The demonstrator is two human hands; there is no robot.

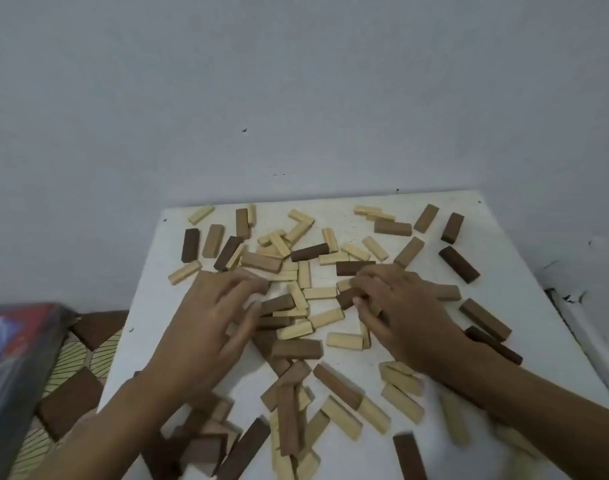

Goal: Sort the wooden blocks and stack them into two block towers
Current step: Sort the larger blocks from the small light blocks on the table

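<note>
Wooden blocks (325,318) lie scattered flat across the white bench (147,306), pale and brown mixed together, thickest in the middle and along the near edge; none stands on another in any order, so I judge the sorting has barely begun and neither tower is started; both hands work in the middle of the heap, probably because that is where the two colours are most tangled; the right hand (400,313) has its fingers curled down and pinches a dark block (346,298) between fingertips and thumb, seemingly to lift it clear of the pale ones beside it; the left hand (209,327) arches over the pile with bent fingers and its thumb against the end of a brown block (279,304), though blur keeps me from telling whether it grips; the forearms cross the near blocks and could nudge them; to the left, a dark box (12,358) rests on the patterned floor (88,348), well apart from the blocks.
</note>
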